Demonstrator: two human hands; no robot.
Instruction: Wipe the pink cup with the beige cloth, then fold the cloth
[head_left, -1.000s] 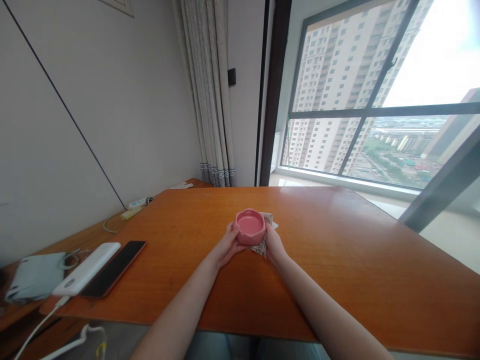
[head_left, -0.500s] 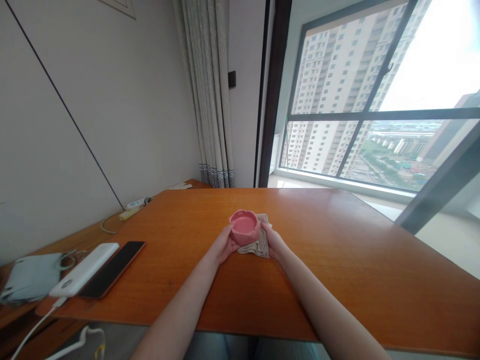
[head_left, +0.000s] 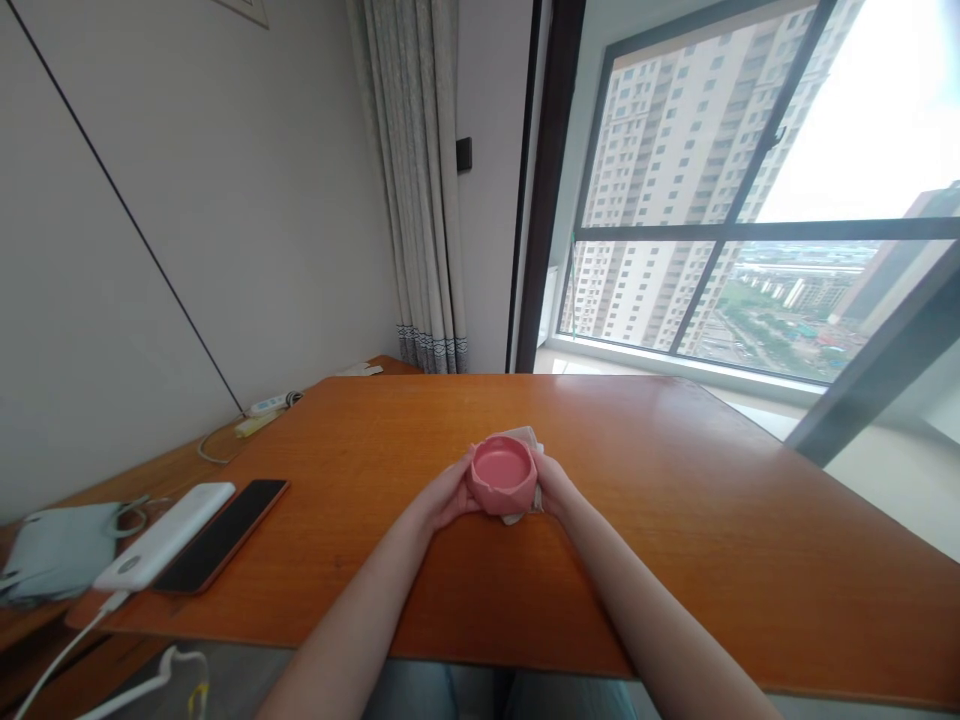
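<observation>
A pink ashtray (head_left: pixel 502 490) with a notched rim is held between my two hands above the middle of the wooden table (head_left: pixel 645 560). My left hand (head_left: pixel 451 492) grips its left side, thumb near the rim. On the other side my right hand (head_left: pixel 553 484) is closed round a light beige cloth (head_left: pixel 529 436), pressed against the ashtray. The cloth shows behind and under the ashtray; most of it is hidden. The ashtray tilts slightly toward me, and its hollow looks bare.
To the left lie a black phone (head_left: pixel 221 537) and a white power bank (head_left: pixel 165 537) with a white cable (head_left: pixel 71 640). Beyond them are a grey-blue pouch (head_left: pixel 60 550) and a power strip (head_left: pixel 271 403) by the wall. A window stands at the back right.
The ashtray has come nearer to me and a little right, and its front side shows more. It now covers more of the cloth, which hung in view below it before.
</observation>
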